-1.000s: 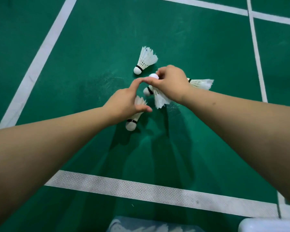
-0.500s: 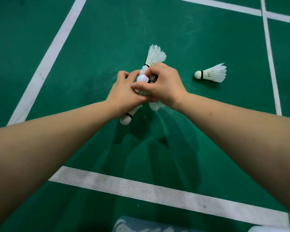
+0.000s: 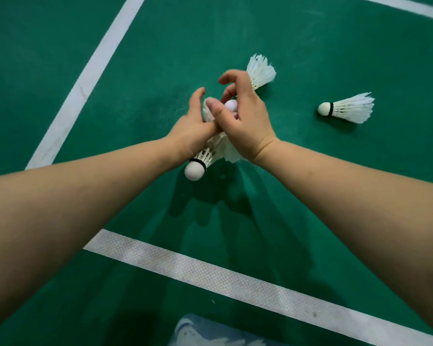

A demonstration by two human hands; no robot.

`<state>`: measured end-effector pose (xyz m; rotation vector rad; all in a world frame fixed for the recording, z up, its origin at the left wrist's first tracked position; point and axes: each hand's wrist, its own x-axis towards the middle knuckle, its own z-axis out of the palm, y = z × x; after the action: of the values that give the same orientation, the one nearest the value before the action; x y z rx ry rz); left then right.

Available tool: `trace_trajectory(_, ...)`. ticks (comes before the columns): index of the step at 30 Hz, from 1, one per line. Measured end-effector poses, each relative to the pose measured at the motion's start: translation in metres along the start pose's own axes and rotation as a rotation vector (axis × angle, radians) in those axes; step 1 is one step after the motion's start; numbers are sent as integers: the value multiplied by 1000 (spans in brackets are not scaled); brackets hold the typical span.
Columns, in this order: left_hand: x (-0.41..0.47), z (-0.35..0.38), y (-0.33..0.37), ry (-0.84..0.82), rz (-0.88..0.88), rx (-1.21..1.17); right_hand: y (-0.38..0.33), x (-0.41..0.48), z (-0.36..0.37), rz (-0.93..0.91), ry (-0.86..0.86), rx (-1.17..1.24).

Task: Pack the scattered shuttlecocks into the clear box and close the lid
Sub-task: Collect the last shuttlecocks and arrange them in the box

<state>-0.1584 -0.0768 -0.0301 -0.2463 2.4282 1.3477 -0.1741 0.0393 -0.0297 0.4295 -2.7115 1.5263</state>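
My left hand (image 3: 193, 128) holds a white feather shuttlecock (image 3: 200, 163) with its cork pointing down toward me. My right hand (image 3: 243, 121) touches the left one and grips a second shuttlecock (image 3: 231, 105), cork up between the fingers, feathers sticking out below the palm. A third shuttlecock (image 3: 260, 71) lies on the green court floor just beyond my right hand, partly hidden by it. A fourth shuttlecock (image 3: 348, 109) lies on its side to the right, cork pointing left. The clear box (image 3: 210, 333) shows only as a pale edge at the bottom of the view.
White court lines (image 3: 210, 270) cross the green floor, one running in front of me and one slanting away at the left. Shadows of my arms fall on the floor below my hands.
My hands have come together and lifted two shuttlecocks off the floor; the right hand's fingers have loosened a little. The view has shifted, showing the right-hand shuttlecock uncovered.
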Motion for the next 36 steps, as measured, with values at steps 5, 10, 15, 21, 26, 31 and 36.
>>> trace_trajectory(5, -3, -6, -6, 11, 15, 45, -3, 1, 11, 73, -60, 52)
trace_trajectory(10, -5, -1, 2, -15, 69, 63, -6, 0, 6, 120, -54, 221)
trace_trajectory(15, -6, 6, 4, -30, 86, 55, -7, -6, -4, 122, -134, 257)
trace_trajectory(21, -11, 11, 11, 8, 89, 55, -17, -16, -10, 98, -76, 205)
trace_trajectory(26, -35, 7, 26, 54, 125, -40, -42, -28, -22, 95, -1, 191)
trace_trajectory(31, -80, 7, 32, 86, 138, -74, -74, -65, -42, 120, 35, 179)
trace_trajectory(36, -150, 19, 47, 69, 150, -142, -112, -126, -65, 90, 54, 90)
